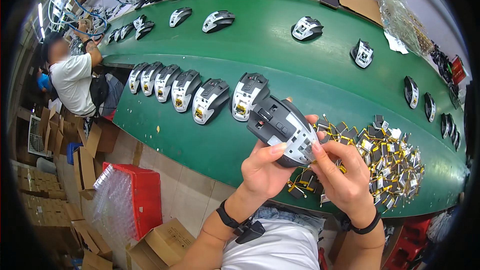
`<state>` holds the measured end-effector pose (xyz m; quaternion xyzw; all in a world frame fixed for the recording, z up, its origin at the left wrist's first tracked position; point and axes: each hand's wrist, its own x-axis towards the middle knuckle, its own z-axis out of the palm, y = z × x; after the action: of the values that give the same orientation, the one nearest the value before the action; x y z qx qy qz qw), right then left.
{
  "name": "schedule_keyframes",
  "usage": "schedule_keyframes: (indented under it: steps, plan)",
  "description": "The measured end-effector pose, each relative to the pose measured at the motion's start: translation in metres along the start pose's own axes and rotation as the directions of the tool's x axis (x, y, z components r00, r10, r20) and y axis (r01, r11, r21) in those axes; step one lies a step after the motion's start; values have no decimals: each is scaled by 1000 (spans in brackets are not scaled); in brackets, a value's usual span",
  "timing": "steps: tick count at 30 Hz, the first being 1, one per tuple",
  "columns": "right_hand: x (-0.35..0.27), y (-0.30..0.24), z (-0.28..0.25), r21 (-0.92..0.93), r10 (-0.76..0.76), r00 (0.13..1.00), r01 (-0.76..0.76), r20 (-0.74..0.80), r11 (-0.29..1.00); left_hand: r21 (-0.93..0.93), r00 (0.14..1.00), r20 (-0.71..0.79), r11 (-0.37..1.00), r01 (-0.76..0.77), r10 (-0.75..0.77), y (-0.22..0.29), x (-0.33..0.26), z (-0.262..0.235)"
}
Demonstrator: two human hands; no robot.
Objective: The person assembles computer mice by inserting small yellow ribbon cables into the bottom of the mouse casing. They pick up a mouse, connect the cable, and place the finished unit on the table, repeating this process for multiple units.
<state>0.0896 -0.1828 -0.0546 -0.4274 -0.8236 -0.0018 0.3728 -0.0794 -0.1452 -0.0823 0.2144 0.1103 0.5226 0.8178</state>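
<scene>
Above the bench's front edge, my left hand [264, 171] grips a partly assembled computer mouse [282, 127], dark grey and white with an opening at its rear end. The fingers and thumb of my right hand [347, 177] are pinched together at that opening; whatever lies between the fingertips is too small to make out. Just beyond the held one stands another mouse [250, 92] with a yellow-wrapped part in its opening. To its left several similar mice [210, 101] form a row. Beside and beneath my right hand lies a heap of small battery packs [385, 157] with yellow tape and thin wires.
Across the green bench [280, 60], more mice [307, 29] sit on the far strip. A cardboard sheet [357, 2] and clear plastic bags [402, 17] lie at the back right. A co-worker [75, 77] sits at the far left. A red crate [145, 195] and cardboard boxes [165, 242] stand on the floor.
</scene>
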Motion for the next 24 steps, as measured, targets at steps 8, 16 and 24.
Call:
schedule_keyframes:
  steps: [8, 16, 24]
  plan:
    - [15, 16, -28, 19, -194, 940, 197, 280, 980, 156, 1000, -10, 988, -4, 6, 1, 1, -3]
    - [8, 7, -20, 159, -173, 982, 159, 78, 974, 188, 991, 130, 982, -15, -10, 1, -3, -11]
    - [-1, 9, -8, 186, -88, 996, 87, -1, 979, 348, 1000, 14, 937, 5, -10, -5, 2, -5]
